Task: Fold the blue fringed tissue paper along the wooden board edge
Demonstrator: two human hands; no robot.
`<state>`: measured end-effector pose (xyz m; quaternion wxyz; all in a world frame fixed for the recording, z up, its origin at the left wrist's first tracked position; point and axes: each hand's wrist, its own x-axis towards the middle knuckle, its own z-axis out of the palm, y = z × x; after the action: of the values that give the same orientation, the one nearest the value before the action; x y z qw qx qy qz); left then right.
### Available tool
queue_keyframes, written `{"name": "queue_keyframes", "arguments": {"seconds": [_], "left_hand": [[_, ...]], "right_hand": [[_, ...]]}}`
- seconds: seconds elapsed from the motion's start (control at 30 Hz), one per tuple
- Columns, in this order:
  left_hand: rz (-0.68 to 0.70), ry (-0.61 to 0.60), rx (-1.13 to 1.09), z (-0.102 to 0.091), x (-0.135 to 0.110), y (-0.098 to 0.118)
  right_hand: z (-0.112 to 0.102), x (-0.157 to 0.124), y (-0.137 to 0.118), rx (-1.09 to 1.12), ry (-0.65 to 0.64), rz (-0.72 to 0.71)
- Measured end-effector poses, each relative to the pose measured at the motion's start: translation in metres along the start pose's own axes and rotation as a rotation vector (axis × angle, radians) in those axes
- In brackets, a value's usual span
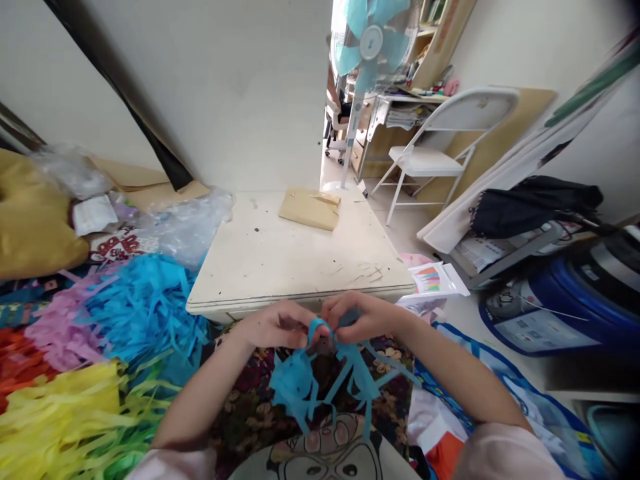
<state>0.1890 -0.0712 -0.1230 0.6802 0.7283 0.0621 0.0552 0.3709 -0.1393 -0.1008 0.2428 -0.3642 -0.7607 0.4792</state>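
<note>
Just in front of the white table's near edge, my left hand [283,325] and my right hand [357,317] are close together. Both pinch a blue fringed paper tassel [295,383] at its narrow middle, which curves up into a small loop between my fingers. One fringed bunch hangs below my left hand, and thinner strips of the same blue paper dangle below my right. The exact fingertip contact on the loop is partly hidden.
The white table [260,260] bears a piece of brown cardboard [311,208]. Left lie blue fringe [150,307], yellow fringe [60,413] and plastic wrap [193,217]. Rightward are a plastic packet [433,280], a blue drum [545,300] and a folding chair [430,160]; a fan [371,43] stands behind.
</note>
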Motion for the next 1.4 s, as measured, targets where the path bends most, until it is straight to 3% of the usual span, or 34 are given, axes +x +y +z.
{"name": "queue_keyframes", "arguments": {"seconds": [0.13,0.37,0.6,0.97,1.27,1.4], "left_hand": [[0.042,0.236,-0.180,0.002,0.011,0.000],[0.061,0.418,-0.171,-0.004,0.018,0.001],[0.157,0.415,-0.085,-0.005,0.024,0.002],[0.352,0.326,-0.162,-0.012,0.030,-0.021],[0.420,0.438,0.024,-0.015,0.029,-0.027],[0.404,0.462,0.075,-0.014,0.027,-0.026]], "right_hand": [[0.002,0.004,-0.003,0.185,0.186,0.031],[-0.001,0.003,-0.006,0.209,0.388,0.145],[0.000,0.008,-0.002,0.183,0.416,0.092],[0.004,0.018,-0.003,0.192,0.521,0.223],[0.015,0.021,0.003,-0.047,0.681,0.221],[0.014,0.022,0.007,-0.063,0.642,0.221]]}}
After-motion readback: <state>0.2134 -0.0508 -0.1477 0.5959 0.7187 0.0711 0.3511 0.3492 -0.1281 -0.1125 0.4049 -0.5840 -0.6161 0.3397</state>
